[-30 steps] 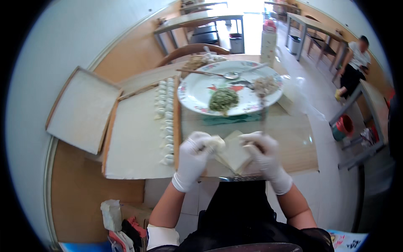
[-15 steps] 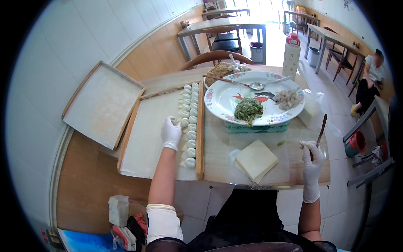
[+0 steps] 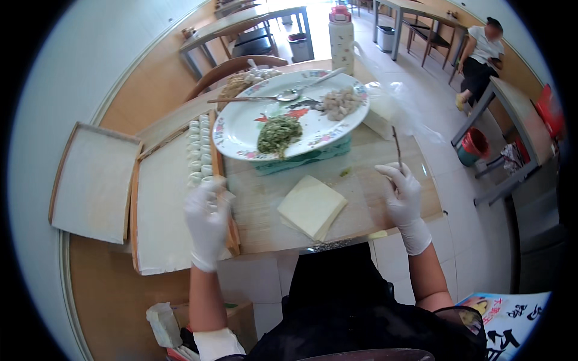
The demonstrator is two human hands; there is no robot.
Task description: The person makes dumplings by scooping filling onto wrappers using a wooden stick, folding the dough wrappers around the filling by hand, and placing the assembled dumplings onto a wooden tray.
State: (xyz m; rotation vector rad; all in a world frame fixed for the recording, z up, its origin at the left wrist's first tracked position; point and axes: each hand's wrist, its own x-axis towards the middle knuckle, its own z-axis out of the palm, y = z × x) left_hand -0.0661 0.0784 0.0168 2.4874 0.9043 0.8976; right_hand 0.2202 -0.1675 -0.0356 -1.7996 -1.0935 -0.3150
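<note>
My left hand (image 3: 208,224), in a white glove, is over the right edge of a wood-framed tray (image 3: 162,210); motion smears its fingers, so I cannot tell whether they hold anything. Rows of folded wontons (image 3: 200,147) line that side of the tray, the nearest partly hidden by the hand. My right hand (image 3: 403,195), also gloved, is closed on a thin dark stick (image 3: 397,145) pointing up. Between the hands lies a stack of square dough wrappers (image 3: 313,207). Beyond it, a large oval plate (image 3: 241,135) carries green chopped filling (image 3: 279,135) and a pile of shrimp (image 3: 341,103).
A spoon (image 3: 289,95) and a brown chopstick (image 3: 241,99) lie on the plate, which rests on a green box (image 3: 307,157). Behind stands a bottle (image 3: 341,45). A second tray (image 3: 93,186) is at left, a plastic bag (image 3: 397,108) at right. Someone sits (image 3: 481,51) far right.
My left hand has come back from the wonton rows toward the tray's near right edge. My right hand still grips the stick, now more upright. The whole view has shifted.
</note>
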